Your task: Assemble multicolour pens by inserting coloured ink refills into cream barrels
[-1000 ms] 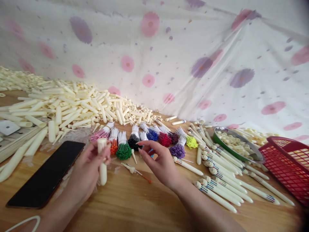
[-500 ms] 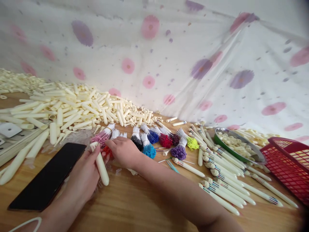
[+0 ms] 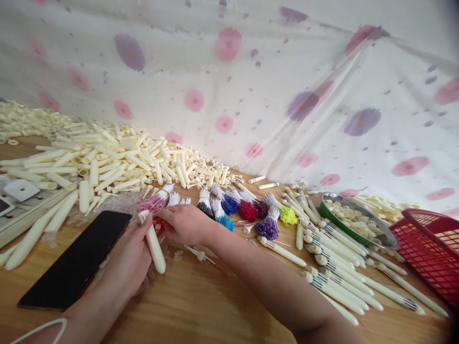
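My left hand point(image 3: 129, 255) is closed around a cream pen barrel point(image 3: 156, 251), its rounded end slanting down to the right. Just right of the barrel's top, my right hand point(image 3: 186, 220) has its fingers bent down at orange-tipped refills point(image 3: 163, 223); the fingertips are mostly hidden, and what they pinch cannot be made out. Beside the hands lie tied bundles of pen refills: pink point(image 3: 155, 201), black point(image 3: 205, 203), light blue point(image 3: 222, 217), purple point(image 3: 268, 224) and yellow point(image 3: 288, 215). Under my right wrist a thin orange-tipped refill point(image 3: 218, 266) lies by small white parts.
A heap of cream barrels point(image 3: 107, 157) fills the back left. A black phone point(image 3: 77, 260) lies left of my hand. Multicolour pens point(image 3: 344, 267) are spread at right, near a green-sided metal bowl point(image 3: 324, 210) of small parts and a red basket point(image 3: 426, 248). Patterned sheeting point(image 3: 229, 86) hangs behind.
The view has shifted slightly. My right hand stays by the orange refills, its fingers slightly moved. The orange-tipped refill under my wrist now shows plainly. My left hand still holds the barrel.
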